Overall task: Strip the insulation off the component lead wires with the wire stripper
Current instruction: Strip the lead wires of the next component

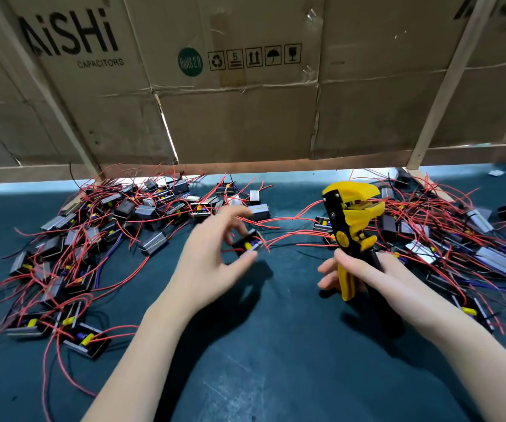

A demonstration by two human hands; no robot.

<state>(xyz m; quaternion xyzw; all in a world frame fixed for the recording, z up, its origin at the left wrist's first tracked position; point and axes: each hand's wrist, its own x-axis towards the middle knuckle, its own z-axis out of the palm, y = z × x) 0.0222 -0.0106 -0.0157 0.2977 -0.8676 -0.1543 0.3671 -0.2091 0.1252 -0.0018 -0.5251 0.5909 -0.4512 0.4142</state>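
Mid-bench, the left hand [215, 254] pinches a component [249, 244] while the right hand [364, 274] grips the wire stripper [350, 226] upright; tangled red leads [291, 222] could snag neighbouring units.

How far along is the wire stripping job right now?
Done: cannot tell; the left pile and right pile show no clear stripped ends. In hand: the right hand grips the wire stripper, red wires at its head; the left hand holds one component. Left: unclear.
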